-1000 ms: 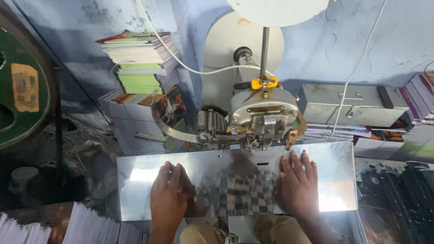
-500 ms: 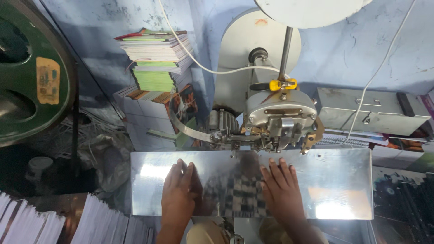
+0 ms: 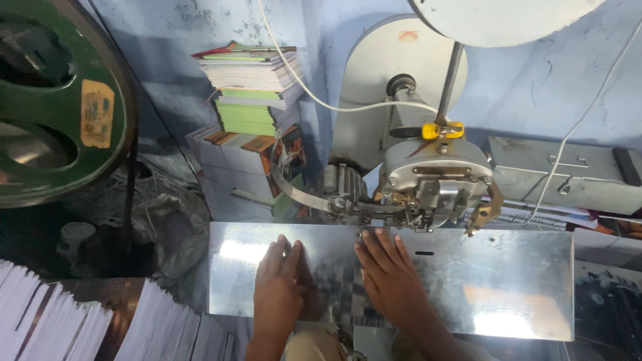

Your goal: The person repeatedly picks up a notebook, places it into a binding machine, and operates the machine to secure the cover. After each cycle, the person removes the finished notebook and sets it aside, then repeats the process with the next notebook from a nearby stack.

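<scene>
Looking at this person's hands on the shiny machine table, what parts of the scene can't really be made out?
All in the head view:
- Whatever lies under the left hand and right hand: the palms cover it, and the metal table only mirrors a checked blur.
- The round white disc: cut off by the top edge.
- The green wheel: cut off by the left edge.
- The stitching head: its underside is too small and shadowed.

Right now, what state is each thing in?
Left hand: flat on the plate, palm down, holding nothing.
Right hand: flat, fingers pointing at the machine head.
Plate: shiny, level.
Machine head: just above the plate's far edge.
Book stack: piled, uneven.
Paper stacks: on edge, fanned.
</scene>
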